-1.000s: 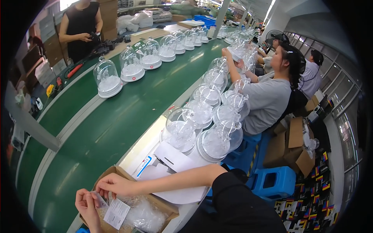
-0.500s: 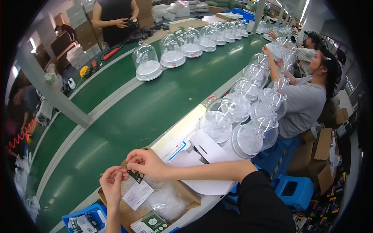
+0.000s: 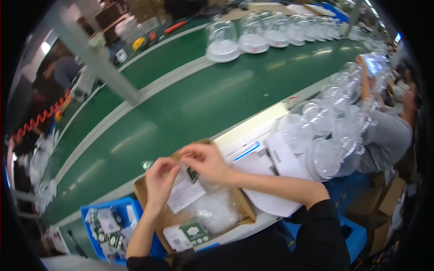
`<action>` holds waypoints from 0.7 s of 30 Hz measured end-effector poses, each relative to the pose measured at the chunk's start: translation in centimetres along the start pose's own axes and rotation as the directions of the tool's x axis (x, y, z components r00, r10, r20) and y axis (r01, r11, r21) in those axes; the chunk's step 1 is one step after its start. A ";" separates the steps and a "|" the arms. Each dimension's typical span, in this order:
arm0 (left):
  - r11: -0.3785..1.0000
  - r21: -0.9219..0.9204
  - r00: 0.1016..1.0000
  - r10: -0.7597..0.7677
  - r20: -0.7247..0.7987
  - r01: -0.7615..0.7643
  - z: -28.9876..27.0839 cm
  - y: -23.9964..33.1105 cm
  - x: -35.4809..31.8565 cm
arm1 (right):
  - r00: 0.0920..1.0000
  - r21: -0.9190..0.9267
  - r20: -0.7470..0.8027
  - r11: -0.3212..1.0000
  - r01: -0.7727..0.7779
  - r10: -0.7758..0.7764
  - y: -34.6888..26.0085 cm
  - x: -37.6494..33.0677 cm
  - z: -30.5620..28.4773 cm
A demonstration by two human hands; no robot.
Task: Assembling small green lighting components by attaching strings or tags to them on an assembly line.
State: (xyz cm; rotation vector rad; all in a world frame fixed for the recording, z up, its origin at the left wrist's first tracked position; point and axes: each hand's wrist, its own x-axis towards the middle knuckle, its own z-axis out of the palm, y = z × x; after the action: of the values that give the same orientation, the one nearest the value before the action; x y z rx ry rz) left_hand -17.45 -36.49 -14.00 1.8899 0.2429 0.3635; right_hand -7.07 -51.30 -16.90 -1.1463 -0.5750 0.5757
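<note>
Inside the carton (image 3: 243, 207) lies a flat, white, printed card (image 3: 184, 196), with left hand (image 3: 158, 181) and right hand (image 3: 209, 162) grip unclear.

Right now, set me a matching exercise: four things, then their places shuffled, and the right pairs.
1. Blue plastic rectangular bin
2. Open brown cardboard box
3. Red coiled cord
4. Row of transparent domes on white bases

A. Far left of the picture
B. Across the long green surface
C. Below the left hand and right hand
D. Immediately left of that box

Pairs: 1-D; 2-C; 3-A; 4-B
</note>
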 end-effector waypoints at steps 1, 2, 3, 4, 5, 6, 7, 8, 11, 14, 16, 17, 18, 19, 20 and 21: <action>1.000 -0.001 1.000 0.013 -0.007 -0.013 0.2 0.1 0.3 | 0.998 -0.028 0.008 0.998 -0.062 0.062 -0.2 0.0 -0.2; 1.000 -0.006 1.000 0.018 -0.010 -0.018 0.1 0.0 0.2 | 0.999 -0.034 0.025 0.998 -0.044 0.045 0.0 0.0 -0.3; 0.999 -0.015 0.999 0.032 -0.007 -0.032 0.3 0.0 0.5 | 0.999 -0.045 0.034 0.999 -0.020 0.022 0.1 0.0 -0.6; 0.999 -0.015 0.999 0.052 -0.005 -0.052 0.3 0.2 0.6 | 0.999 -0.036 0.044 0.999 -0.014 0.015 -0.1 0.0 -0.6; 0.997 -0.019 0.997 0.075 0.002 -0.075 0.3 0.2 0.6 | 0.999 -0.030 0.037 0.999 -0.021 0.022 -0.1 -0.1 -0.5; 0.997 -0.007 0.997 0.079 0.000 -0.079 0.3 0.4 0.6 | 0.999 -0.027 0.028 0.999 -0.026 0.027 -0.1 -0.1 -0.3; 0.997 -0.001 0.997 0.072 -0.005 -0.072 0.3 0.6 0.5 | 0.999 -0.027 0.032 0.999 -0.032 0.033 -0.1 0.0 -0.3; 0.997 0.016 0.997 0.076 0.005 -0.076 0.3 0.7 0.5 | 0.999 -0.021 0.037 0.999 -0.036 0.037 -0.1 0.0 -0.3; 0.997 0.040 0.997 0.063 0.044 -0.065 0.1 0.6 0.3 | 0.995 -0.018 0.075 0.998 -0.059 0.060 -0.1 0.0 -0.4; 0.998 0.035 0.998 0.057 0.041 -0.059 0.3 0.4 0.2 | 0.994 -0.033 0.095 0.998 -0.048 0.051 -0.1 -0.1 -0.5; 0.998 0.024 0.998 0.065 0.008 -0.066 0.5 0.4 0.1 | 0.993 -0.069 0.110 0.997 -0.023 0.030 -0.1 0.0 -0.4; 0.998 0.010 0.998 0.057 -0.006 -0.057 0.5 0.5 0.2 | 0.993 -0.066 0.112 0.997 -0.026 0.033 -0.2 -0.1 -0.4; 0.999 -0.003 0.999 0.048 -0.021 -0.048 0.4 0.5 0.1 | 0.992 -0.066 0.120 0.997 -0.034 0.042 -0.3 -0.1 -0.3; 0.999 -0.004 0.999 0.050 -0.022 -0.050 0.4 0.5 0.2 | 0.991 -0.070 0.125 0.997 -0.038 0.046 -0.4 -0.1 -0.4; 0.999 -0.004 0.999 0.052 -0.014 -0.052 0.4 0.4 0.3 | 0.991 -0.071 0.127 0.997 -0.037 0.046 -0.4 -0.1 -0.5; 0.999 -0.004 0.999 0.053 -0.007 -0.053 0.4 0.4 0.3 | 0.991 -0.076 0.124 0.996 -0.045 0.054 -0.3 -0.1 -0.5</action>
State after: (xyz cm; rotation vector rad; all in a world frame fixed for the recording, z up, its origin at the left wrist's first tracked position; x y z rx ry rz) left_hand -16.98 -36.86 -13.73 1.8941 0.1963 0.4059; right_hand -6.77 -51.83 -16.75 -1.2016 -0.6820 0.6777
